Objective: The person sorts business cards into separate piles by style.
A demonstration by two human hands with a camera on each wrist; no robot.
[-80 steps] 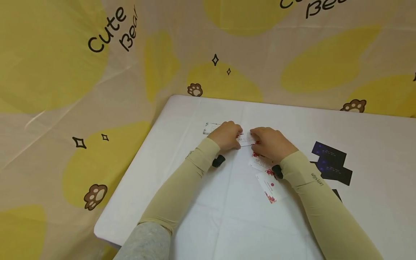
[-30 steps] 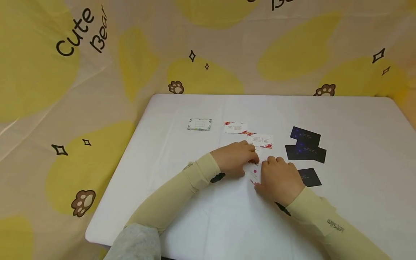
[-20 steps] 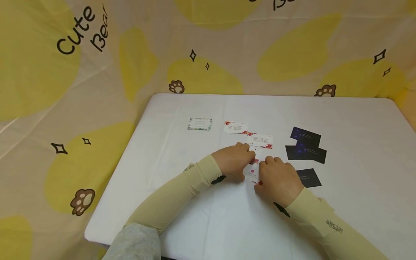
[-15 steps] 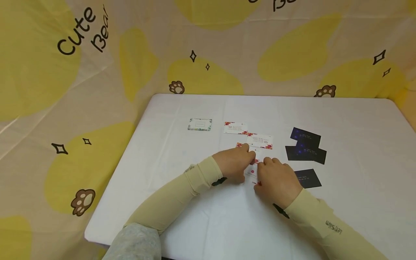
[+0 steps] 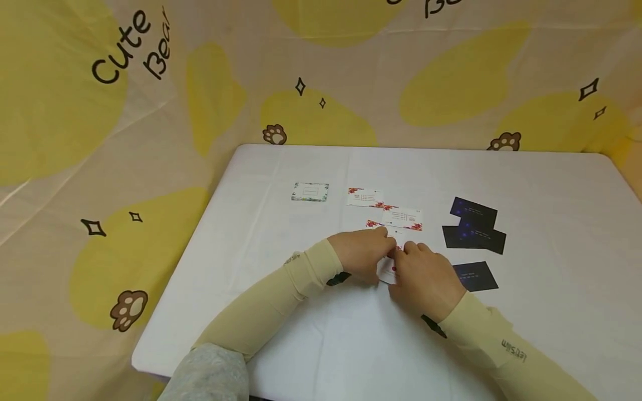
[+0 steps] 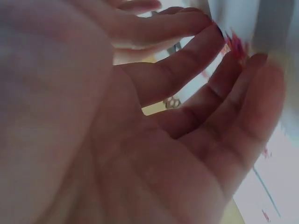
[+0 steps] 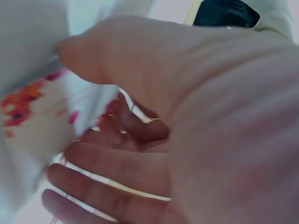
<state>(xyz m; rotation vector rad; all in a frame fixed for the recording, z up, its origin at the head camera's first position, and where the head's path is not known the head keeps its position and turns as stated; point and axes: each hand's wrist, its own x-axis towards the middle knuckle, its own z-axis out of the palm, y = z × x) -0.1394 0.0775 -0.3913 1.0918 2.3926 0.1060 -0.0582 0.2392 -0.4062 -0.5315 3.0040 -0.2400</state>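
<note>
Both hands are at a white business card [image 5: 386, 271] with red floral corners and a magenta dot, near the table's middle. My left hand [image 5: 360, 253] pinches its left side, and the right hand [image 5: 426, 278] grips its right side, fingers nearly meeting at the far edge. In the right wrist view the thumb [image 7: 88, 58] lies along the card's flowered face. Just beyond the hands, another floral card [image 5: 398, 236] is partly hidden by the left hand. Two more floral cards, an upper-left one [image 5: 365, 197] and a middle one [image 5: 403, 217], lie flat in a stepped line.
A card with a leafy border [image 5: 310, 191] lies at the far left. To the right, several dark cards [image 5: 473, 214] overlap, and a separate dark card [image 5: 476, 276] sits just beside the right hand. A patterned cloth [image 5: 200, 111] hangs behind the white table [image 5: 281, 312].
Since the earliest frame, a floral card was laid down and both hands moved nearer. The tilted dotted card has turned straighter, and the right hand has shifted slightly left towards the left hand.
</note>
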